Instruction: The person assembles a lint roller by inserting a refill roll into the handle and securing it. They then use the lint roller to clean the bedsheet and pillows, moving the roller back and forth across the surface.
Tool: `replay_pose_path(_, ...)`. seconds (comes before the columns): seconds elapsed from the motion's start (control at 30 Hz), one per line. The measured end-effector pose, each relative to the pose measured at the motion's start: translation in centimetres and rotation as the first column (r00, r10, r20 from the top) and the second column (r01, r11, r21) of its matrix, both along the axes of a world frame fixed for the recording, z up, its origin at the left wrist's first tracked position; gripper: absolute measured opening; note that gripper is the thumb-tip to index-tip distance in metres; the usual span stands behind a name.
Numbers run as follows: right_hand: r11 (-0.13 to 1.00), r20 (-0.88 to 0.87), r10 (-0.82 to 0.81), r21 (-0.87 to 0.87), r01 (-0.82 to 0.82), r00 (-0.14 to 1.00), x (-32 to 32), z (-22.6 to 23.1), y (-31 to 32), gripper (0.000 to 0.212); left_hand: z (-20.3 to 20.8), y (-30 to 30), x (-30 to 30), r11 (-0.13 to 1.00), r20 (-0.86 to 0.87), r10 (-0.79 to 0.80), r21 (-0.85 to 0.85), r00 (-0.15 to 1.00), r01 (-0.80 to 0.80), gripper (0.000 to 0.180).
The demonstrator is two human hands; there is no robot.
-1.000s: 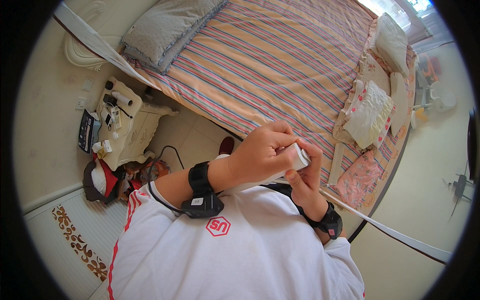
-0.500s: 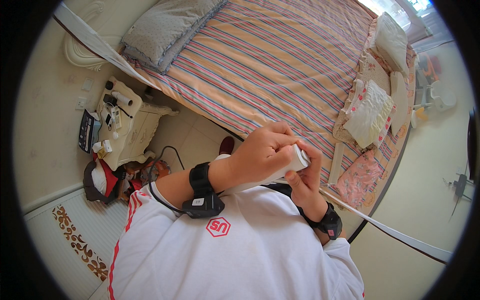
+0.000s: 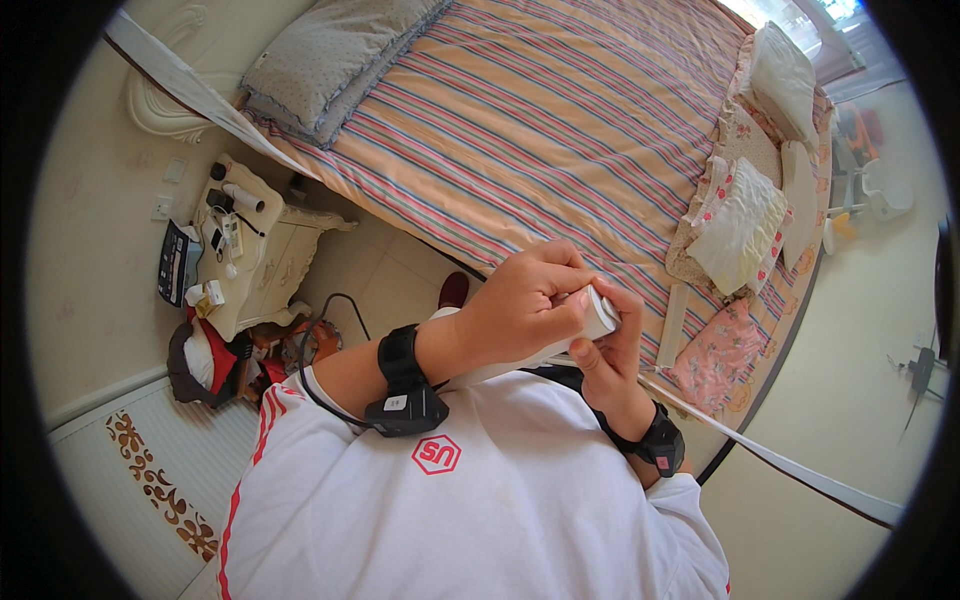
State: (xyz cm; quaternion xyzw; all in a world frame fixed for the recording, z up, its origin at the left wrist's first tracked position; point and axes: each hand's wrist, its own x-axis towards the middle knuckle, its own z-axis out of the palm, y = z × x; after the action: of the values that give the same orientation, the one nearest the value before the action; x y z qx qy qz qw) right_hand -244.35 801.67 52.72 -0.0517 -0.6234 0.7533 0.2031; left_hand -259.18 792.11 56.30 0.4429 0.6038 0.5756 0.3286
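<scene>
A long white object with a rounded, flat-faced end (image 3: 602, 316) slants up from close to my body between both hands; I cannot make out its kind. My left hand (image 3: 525, 305) is wrapped over its upper part, the fingers bent and pressed together near the end. On the other side my right hand (image 3: 615, 352) curls round that end, with index finger on top and thumb below. The palms and much of the object's middle are hidden by the hands. Both wrists wear black bands with small boxes.
Ahead stands a bed with a striped sheet (image 3: 560, 130), grey pillows (image 3: 335, 65) and folded cloths (image 3: 740, 225). A pink floral cloth (image 3: 718, 355) lies near its edge. At left is a cream nightstand (image 3: 285, 255) with small items, beside a bag (image 3: 200, 365) on the floor.
</scene>
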Motion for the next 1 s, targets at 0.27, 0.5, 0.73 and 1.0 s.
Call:
replay_pose_path(0.27, 0.999, -0.004, 0.019, -0.028, -0.019, 1.000, -0.1, 0.0, 0.4, 0.058, -0.2, 0.6, -0.1, 0.999, 0.099, 0.050, 0.012, 0.994, -0.051, 0.023)
replay_pose_path(0.5, 1.000, 0.003, 0.014, -0.013, -0.014, 1.000, -0.5, 0.0, 0.7, 0.058, -0.3, 0.6, -0.7, 0.994, 0.011, -0.044, -0.097, 0.999, 0.045, 0.024)
replay_pose_path(0.73, 0.999, 0.000, -0.003, -0.035, 0.003, 1.000, -0.8, 0.2, 0.7, 0.058, -0.1, 1.1, -0.6, 0.998, 0.021, 0.054, 0.036, 0.998, -0.055, 0.020)
replay_pose_path(1.0, 0.999, -0.018, -0.011, -0.037, 0.010, 1.000, -1.0, 0.4, 0.8, 0.058, -0.3, 0.8, -0.8, 1.000, 0.043, -0.014, -0.020, 0.999, 0.015, 0.024)
